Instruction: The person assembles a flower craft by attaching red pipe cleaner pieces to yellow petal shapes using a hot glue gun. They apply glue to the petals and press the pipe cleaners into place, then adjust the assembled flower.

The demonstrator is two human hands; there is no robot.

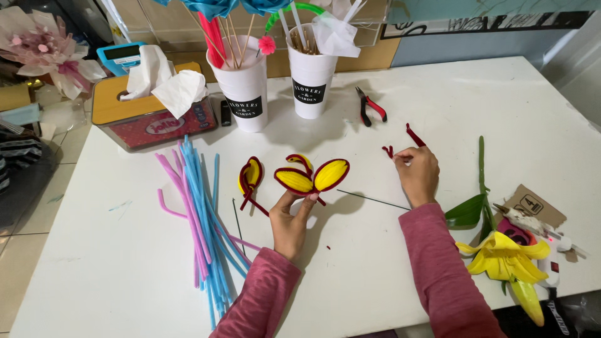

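The cluster of yellow petals (311, 176), three of them edged in dark red pipe cleaner, is held up just above the middle of the desk (438, 100). The left hand (292, 223) grips it from below, fingers pinched shut around the gathered stems, palm turned toward the camera, the forearm in a pink sleeve rising from the desk's near edge. One more loose petal (250, 177) of the same make lies flat on the desk just left of the cluster, its red tail pointing toward the near edge.

The right hand (417, 173) rests further right, back of the hand up, fingers curled and closed on a short red pipe cleaner piece (414, 135) whose end sticks out toward the far edge. A small red scrap (388, 151) lies just beside its fingertips. A thin dark wire (373, 199) lies on the desk between the two hands.

To the left, a bundle of blue and pink pipe cleaners (201, 216) runs toward the near edge. Near the far edge stand two white cups (247, 94) holding sticks and stems, with red-handled pliers (369, 107) to their right and a tissue box (147, 112) at the far left corner. By the near right corner lie an artificial yellow lily (504, 256) with a green stem and a glue gun (541, 228) just beside it.
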